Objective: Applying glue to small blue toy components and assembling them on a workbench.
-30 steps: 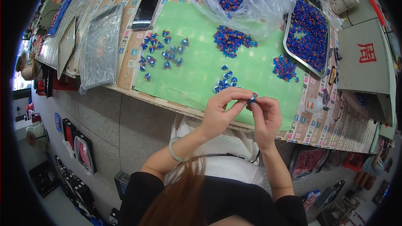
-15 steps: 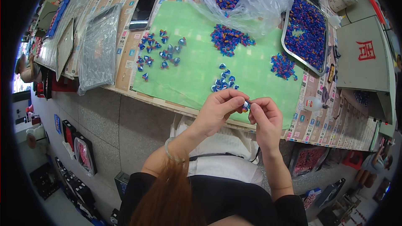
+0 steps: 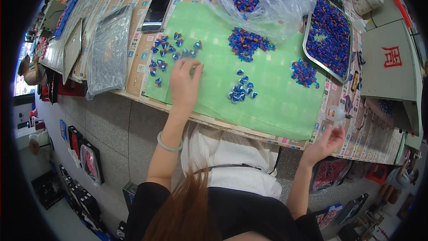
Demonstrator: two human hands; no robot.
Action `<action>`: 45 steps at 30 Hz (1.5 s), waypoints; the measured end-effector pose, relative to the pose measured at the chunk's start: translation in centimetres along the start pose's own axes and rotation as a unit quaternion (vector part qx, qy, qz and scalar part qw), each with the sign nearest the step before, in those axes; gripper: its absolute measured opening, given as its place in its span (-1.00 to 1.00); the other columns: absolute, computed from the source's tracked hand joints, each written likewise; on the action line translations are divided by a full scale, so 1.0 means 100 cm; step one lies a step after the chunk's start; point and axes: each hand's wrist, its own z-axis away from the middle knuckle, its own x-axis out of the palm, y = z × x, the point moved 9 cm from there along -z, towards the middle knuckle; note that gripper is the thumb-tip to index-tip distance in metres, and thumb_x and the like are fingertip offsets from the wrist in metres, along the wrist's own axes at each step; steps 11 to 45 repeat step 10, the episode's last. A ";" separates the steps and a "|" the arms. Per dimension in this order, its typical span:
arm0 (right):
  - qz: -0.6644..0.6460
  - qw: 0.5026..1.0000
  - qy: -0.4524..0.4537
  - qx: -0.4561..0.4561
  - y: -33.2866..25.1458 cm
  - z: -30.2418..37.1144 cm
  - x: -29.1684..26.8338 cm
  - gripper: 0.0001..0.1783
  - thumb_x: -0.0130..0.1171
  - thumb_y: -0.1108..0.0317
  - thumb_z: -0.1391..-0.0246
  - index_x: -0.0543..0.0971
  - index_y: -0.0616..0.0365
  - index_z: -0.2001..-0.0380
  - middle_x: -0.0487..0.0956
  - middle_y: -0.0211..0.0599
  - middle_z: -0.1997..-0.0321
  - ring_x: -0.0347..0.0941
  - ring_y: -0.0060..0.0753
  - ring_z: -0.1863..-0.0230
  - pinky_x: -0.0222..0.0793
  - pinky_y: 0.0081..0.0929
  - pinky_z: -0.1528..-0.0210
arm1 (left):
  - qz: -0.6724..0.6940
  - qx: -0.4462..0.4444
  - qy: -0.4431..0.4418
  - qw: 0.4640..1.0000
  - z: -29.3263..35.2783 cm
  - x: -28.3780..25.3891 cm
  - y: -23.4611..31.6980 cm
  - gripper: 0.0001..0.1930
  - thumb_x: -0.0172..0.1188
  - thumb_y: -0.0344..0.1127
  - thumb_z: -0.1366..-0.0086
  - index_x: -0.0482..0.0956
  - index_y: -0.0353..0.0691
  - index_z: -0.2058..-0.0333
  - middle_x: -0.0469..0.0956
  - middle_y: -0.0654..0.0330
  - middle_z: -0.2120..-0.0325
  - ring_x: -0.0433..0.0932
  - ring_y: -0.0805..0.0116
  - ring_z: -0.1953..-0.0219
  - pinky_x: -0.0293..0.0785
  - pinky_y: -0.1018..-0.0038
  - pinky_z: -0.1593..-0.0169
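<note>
My left hand point(image 3: 185, 85) reaches over the green sheet point(image 3: 209, 71), its thumb apart from its fingers. The fingertips are at the near side of a loose group of small blue-and-white pieces with orange-red parts point(image 3: 162, 64), and nothing shows in the hand. My right hand point(image 3: 324, 143) hovers by the table's front right edge, fingers loosely spread and slightly blurred, just short of a small clear squeeze bottle point(image 3: 334, 113) lying on its side. Between the hands sits a cluster of blue-and-white pieces point(image 3: 240, 93).
Piles of small blue, red and orange parts point(image 3: 247, 44) lie farther back, with another small pile point(image 3: 305, 72) to the right. A metal tray point(image 3: 305, 40) holds many more. Behind are a clear plastic bag point(image 3: 285, 4), a phone point(image 3: 157, 11) and a plastic-wrapped tray point(image 3: 109, 51).
My hands were together at the front, pinching a small blue-and-white piece. They have parted: the left moved left to the group of pieces, the right moved right toward the bottle.
</note>
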 end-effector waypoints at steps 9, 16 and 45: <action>0.024 0.992 -0.085 0.088 0.073 -0.062 -0.009 -0.44 0.05 0.41 0.06 0.08 0.23 0.00 0.15 -0.22 0.01 0.11 -0.40 0.00 0.11 -0.52 0.02 | -0.001 0.253 -0.108 0.961 0.011 0.073 0.071 -0.85 0.08 -0.49 0.06 0.49 -0.22 0.42 0.46 0.14 0.41 0.38 0.20 0.27 0.29 0.41 0.18; -0.005 0.979 -0.139 0.146 0.089 -0.064 -0.006 -0.37 0.07 0.39 0.08 0.04 0.19 -0.03 0.07 -0.23 -0.06 0.04 -0.37 -0.07 0.07 -0.48 -0.02 | 0.000 0.221 -0.129 0.967 0.010 0.077 0.066 -0.84 0.07 -0.48 0.05 0.49 -0.22 0.41 0.47 0.15 0.39 0.37 0.20 0.23 0.28 0.42 0.16; -0.005 0.979 -0.139 0.146 0.089 -0.064 -0.006 -0.37 0.07 0.39 0.08 0.04 0.19 -0.03 0.07 -0.23 -0.06 0.04 -0.37 -0.07 0.07 -0.48 -0.02 | 0.000 0.221 -0.129 0.967 0.010 0.077 0.066 -0.84 0.07 -0.48 0.05 0.49 -0.22 0.41 0.47 0.15 0.39 0.37 0.20 0.23 0.28 0.42 0.16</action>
